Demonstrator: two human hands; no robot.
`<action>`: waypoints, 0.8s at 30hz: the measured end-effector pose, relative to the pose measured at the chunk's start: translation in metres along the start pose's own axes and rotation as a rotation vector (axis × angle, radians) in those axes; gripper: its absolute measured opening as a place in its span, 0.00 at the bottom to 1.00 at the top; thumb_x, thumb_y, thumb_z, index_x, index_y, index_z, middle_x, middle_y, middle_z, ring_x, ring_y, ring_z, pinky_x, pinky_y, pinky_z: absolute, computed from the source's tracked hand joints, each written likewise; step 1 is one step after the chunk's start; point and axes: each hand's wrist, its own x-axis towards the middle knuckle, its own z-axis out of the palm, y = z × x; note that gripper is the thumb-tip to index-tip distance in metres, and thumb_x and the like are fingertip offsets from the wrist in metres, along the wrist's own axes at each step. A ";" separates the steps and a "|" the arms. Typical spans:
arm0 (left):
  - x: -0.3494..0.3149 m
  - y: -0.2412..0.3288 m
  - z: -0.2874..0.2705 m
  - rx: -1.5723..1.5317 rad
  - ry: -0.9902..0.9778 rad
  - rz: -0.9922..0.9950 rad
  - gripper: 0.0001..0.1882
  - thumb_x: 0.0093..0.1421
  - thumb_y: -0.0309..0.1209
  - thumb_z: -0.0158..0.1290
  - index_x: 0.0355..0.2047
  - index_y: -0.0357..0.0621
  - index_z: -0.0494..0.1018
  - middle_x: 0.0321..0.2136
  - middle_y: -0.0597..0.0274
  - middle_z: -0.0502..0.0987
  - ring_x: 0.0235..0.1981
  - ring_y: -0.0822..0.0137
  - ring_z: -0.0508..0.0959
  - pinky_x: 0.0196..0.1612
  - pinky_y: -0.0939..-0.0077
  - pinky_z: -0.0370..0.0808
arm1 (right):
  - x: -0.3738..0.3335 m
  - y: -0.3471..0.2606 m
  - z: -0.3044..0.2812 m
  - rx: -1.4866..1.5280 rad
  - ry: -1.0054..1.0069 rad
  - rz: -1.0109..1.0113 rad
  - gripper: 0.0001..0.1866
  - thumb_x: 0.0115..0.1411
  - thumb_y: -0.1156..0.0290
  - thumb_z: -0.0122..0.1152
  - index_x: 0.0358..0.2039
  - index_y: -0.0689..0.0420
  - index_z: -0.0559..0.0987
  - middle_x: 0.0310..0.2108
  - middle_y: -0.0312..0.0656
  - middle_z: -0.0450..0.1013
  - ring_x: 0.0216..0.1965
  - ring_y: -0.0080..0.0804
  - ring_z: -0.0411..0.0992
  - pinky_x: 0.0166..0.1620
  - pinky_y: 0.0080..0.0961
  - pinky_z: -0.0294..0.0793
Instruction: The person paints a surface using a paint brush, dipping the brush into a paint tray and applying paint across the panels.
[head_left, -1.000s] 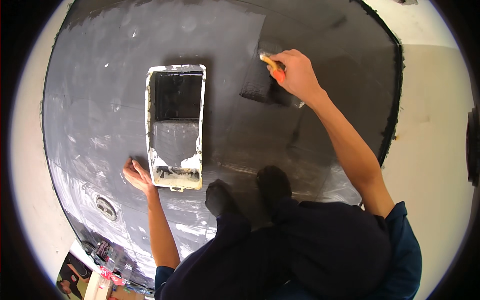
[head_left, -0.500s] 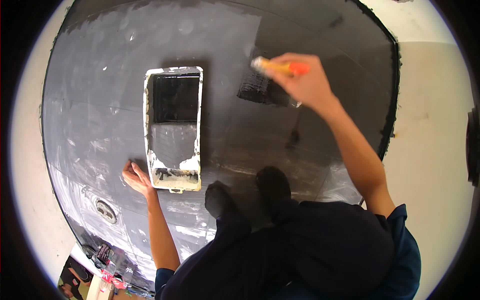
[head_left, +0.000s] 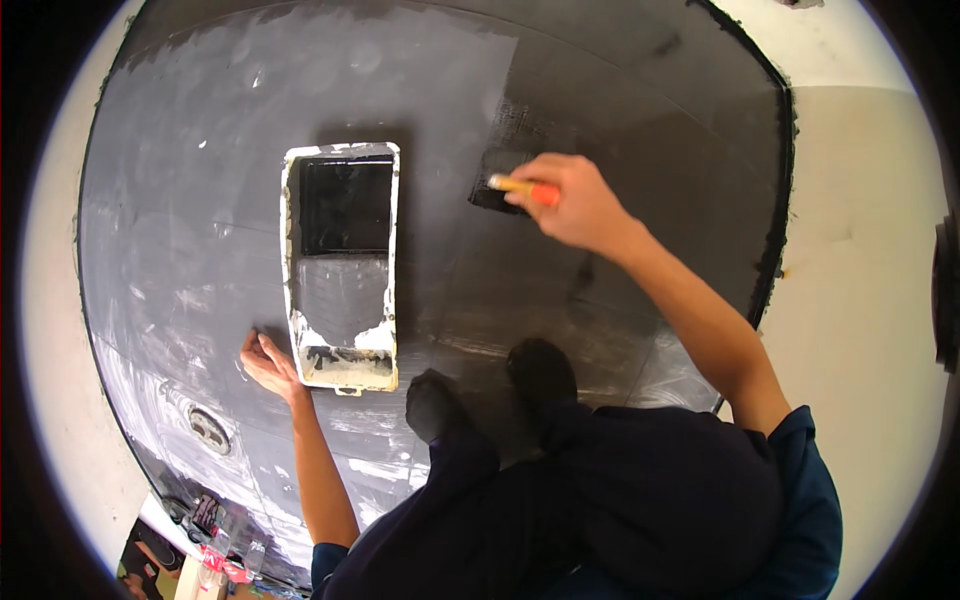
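Yellow-and-orange-handled tool (head_left: 524, 188): right of centre, over the far half of the dark floor (head_left: 190, 240), at a blackish patch (head_left: 486, 196). Its working end is hard to make out against the black; cannot tell whether brush or roller. My right hand (head_left: 580, 200) has its fingers clamped on the handle, arm reaching in from the near right. To the left, well apart from the tool, stands a long tray (head_left: 394, 260) with a whitish rim, black at its far end, smeared white at its near end. My left hand (head_left: 270, 366) is just beside the tray's near left corner, holding nothing visible, fingers loosely stretched, thumb slightly apart. My dark-socked feet (head_left: 437, 404) are nearer, right of the tray. Near left: a round drain cover (head_left: 210, 430).
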 end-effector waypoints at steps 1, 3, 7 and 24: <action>0.000 0.000 0.000 0.003 0.005 -0.003 0.21 0.74 0.45 0.51 0.50 0.38 0.75 0.37 0.53 0.75 0.40 0.54 0.73 0.47 0.57 0.70 | -0.008 -0.010 0.005 -0.031 -0.036 -0.006 0.07 0.57 0.72 0.72 0.35 0.59 0.84 0.31 0.47 0.79 0.33 0.50 0.78 0.37 0.39 0.78; 0.001 -0.002 0.002 0.002 0.010 0.000 0.21 0.74 0.45 0.51 0.50 0.38 0.75 0.37 0.53 0.75 0.40 0.54 0.73 0.47 0.57 0.70 | -0.023 -0.016 0.014 0.014 -0.060 -0.010 0.08 0.58 0.71 0.73 0.37 0.59 0.85 0.32 0.46 0.80 0.32 0.47 0.78 0.37 0.38 0.78; 0.001 -0.004 0.000 -0.006 0.018 0.011 0.21 0.74 0.45 0.51 0.50 0.38 0.75 0.37 0.53 0.75 0.40 0.54 0.73 0.48 0.57 0.70 | -0.012 -0.021 -0.009 0.188 0.013 0.152 0.09 0.60 0.71 0.74 0.38 0.61 0.86 0.31 0.45 0.82 0.29 0.34 0.79 0.35 0.30 0.78; 0.002 0.000 0.004 -0.004 0.001 -0.002 0.23 0.74 0.49 0.50 0.50 0.38 0.75 0.38 0.53 0.76 0.40 0.54 0.73 0.46 0.56 0.71 | -0.039 -0.012 0.010 0.008 -0.053 -0.041 0.10 0.59 0.71 0.73 0.40 0.58 0.85 0.33 0.44 0.79 0.35 0.45 0.78 0.38 0.37 0.77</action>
